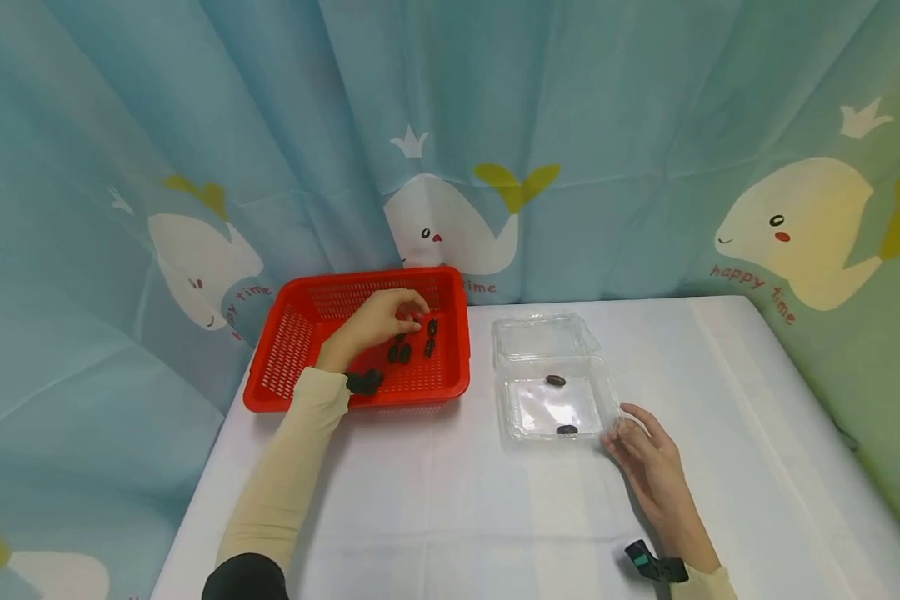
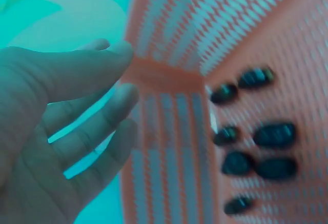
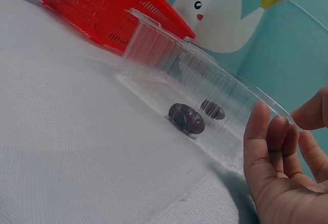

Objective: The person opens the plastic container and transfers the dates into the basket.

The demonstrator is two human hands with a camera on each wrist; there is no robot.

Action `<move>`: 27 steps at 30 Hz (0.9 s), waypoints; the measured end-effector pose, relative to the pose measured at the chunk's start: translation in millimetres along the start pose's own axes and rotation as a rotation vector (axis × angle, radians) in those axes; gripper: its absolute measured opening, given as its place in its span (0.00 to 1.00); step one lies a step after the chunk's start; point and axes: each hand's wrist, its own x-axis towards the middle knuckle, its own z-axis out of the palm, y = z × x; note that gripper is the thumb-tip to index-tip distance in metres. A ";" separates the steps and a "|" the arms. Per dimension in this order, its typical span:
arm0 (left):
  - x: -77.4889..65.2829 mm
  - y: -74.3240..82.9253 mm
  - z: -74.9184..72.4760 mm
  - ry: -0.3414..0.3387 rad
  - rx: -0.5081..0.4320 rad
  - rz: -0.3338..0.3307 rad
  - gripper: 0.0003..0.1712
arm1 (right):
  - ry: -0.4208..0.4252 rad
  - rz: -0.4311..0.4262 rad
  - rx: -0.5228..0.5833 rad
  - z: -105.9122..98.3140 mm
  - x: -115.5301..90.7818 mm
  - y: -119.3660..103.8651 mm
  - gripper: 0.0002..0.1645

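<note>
My left hand (image 1: 378, 321) hovers over the red plastic basket (image 1: 279, 362), thumb and fingers loosely bent. In the left wrist view nothing shows between thumb and fingertips. On the basket floor lie several dark, glossy oval fruits that look like dates (image 2: 275, 134). My right hand (image 1: 651, 468) pinches the near right rim of a clear plastic box (image 3: 169, 70) between thumb and fingers. The box rests on the table with its hinged lid (image 1: 543, 337) laid back. Inside it are two dark dates, one date (image 1: 556, 380) towards the back and another date (image 1: 567, 430) by the front wall.
A white cloth covers the table (image 1: 495, 517). Behind and at both sides hangs a blue-green curtain (image 1: 615, 125) printed with whales. The basket stands left of the box, near the curtain, with a strip of table between the two.
</note>
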 end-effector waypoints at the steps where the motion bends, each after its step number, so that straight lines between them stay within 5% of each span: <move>1: 0.6 6.0 1.2 -0.005 0.006 0.010 0.13 | 0.004 -0.001 0.002 0.3 0.2 -0.2 0.22; 12: 2.4 55.7 27.2 -0.064 0.055 0.138 0.14 | 0.017 0.015 -0.035 1.7 0.8 -0.8 0.23; 27: -2.6 108.5 110.5 -0.286 0.058 0.383 0.16 | 0.019 0.040 0.047 3.5 0.9 -0.6 0.24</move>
